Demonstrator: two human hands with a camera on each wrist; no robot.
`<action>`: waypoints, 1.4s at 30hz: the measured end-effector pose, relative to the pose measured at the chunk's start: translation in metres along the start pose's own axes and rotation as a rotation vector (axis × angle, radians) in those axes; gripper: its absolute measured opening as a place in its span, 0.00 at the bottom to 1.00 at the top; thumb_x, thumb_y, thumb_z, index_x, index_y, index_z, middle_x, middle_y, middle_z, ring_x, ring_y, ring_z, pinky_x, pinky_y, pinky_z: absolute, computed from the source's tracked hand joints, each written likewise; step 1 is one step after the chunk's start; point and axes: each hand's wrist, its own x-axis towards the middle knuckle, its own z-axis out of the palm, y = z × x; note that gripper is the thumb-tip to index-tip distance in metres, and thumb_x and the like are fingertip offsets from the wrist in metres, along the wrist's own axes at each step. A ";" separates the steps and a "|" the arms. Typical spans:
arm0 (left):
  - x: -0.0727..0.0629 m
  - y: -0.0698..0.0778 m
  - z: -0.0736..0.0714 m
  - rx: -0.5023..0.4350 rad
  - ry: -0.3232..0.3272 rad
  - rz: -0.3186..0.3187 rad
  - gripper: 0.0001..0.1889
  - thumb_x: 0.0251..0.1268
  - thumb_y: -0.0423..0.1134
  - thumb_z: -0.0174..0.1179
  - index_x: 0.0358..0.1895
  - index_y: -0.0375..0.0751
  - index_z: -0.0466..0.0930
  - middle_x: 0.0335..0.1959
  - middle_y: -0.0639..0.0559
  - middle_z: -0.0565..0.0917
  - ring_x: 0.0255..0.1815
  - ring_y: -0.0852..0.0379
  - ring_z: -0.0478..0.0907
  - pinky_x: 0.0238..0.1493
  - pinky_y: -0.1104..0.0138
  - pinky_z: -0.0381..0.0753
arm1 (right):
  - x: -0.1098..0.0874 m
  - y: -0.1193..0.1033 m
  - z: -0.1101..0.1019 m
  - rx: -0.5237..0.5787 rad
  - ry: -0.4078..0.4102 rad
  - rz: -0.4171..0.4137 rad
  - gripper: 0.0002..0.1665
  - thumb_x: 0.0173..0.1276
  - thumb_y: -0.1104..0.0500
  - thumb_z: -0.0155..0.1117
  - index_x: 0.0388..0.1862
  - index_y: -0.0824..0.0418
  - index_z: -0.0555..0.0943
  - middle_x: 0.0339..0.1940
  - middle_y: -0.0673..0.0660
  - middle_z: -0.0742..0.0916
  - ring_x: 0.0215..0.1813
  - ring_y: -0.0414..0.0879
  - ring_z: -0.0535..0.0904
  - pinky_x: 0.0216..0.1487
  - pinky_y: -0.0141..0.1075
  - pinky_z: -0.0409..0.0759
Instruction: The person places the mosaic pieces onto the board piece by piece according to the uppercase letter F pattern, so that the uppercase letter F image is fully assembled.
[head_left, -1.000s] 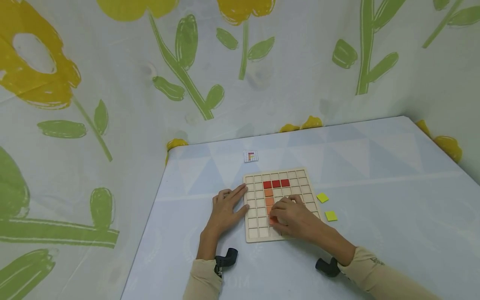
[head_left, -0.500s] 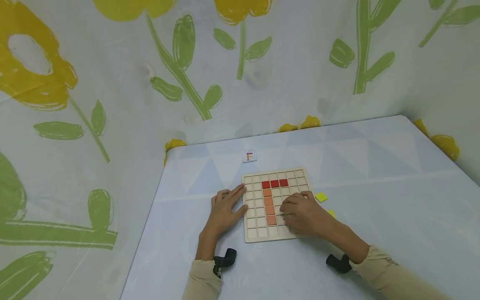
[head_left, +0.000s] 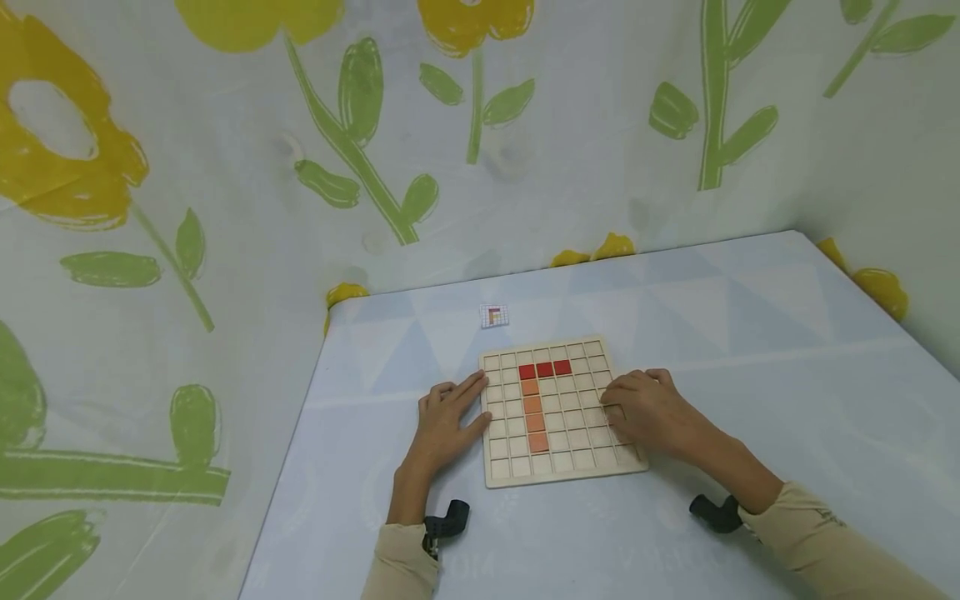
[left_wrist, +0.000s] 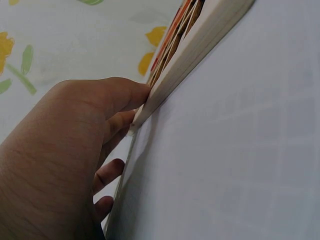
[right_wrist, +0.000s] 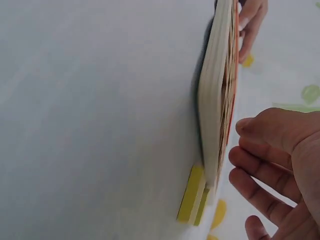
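A wooden grid board point(head_left: 566, 481) lies on the table, with three red tiles point(head_left: 544, 369) in a row and a column of several orange tiles point(head_left: 535, 422) below the leftmost one. My left hand point(head_left: 448, 419) rests at the board's left edge, its thumb point(left_wrist: 132, 95) and fingertips touching the frame. Over the right edge hovers my right hand point(head_left: 656, 414), fingers loosely bent and nothing between them. Yellow tiles point(right_wrist: 191, 195) lie beside the board in the right wrist view; in the head view the right hand hides them.
Behind the board lies a small card point(head_left: 494, 316) printed with a coloured grid pattern. The table point(head_left: 360, 500) has a pale triangle print. A flowered cloth point(head_left: 247, 167) hangs along the back and left side.
My right hand has let go of the lowest orange tile, leaving it in its cell, and moved right across the board to its right edge. The left hand stays in place.
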 end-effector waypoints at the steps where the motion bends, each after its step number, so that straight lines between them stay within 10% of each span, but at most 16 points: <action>1: 0.000 0.000 0.000 -0.001 -0.002 -0.001 0.32 0.70 0.57 0.55 0.77 0.59 0.64 0.77 0.67 0.62 0.68 0.47 0.60 0.66 0.48 0.53 | -0.001 0.002 -0.001 -0.002 -0.004 0.010 0.09 0.60 0.64 0.71 0.40 0.55 0.88 0.43 0.51 0.88 0.51 0.50 0.81 0.52 0.55 0.69; 42: 0.001 0.000 -0.001 0.019 -0.005 0.010 0.33 0.71 0.58 0.54 0.77 0.59 0.63 0.77 0.66 0.61 0.68 0.48 0.61 0.65 0.48 0.54 | -0.003 0.029 -0.026 0.022 -0.064 0.094 0.13 0.56 0.64 0.76 0.42 0.59 0.86 0.46 0.57 0.87 0.52 0.57 0.79 0.56 0.62 0.64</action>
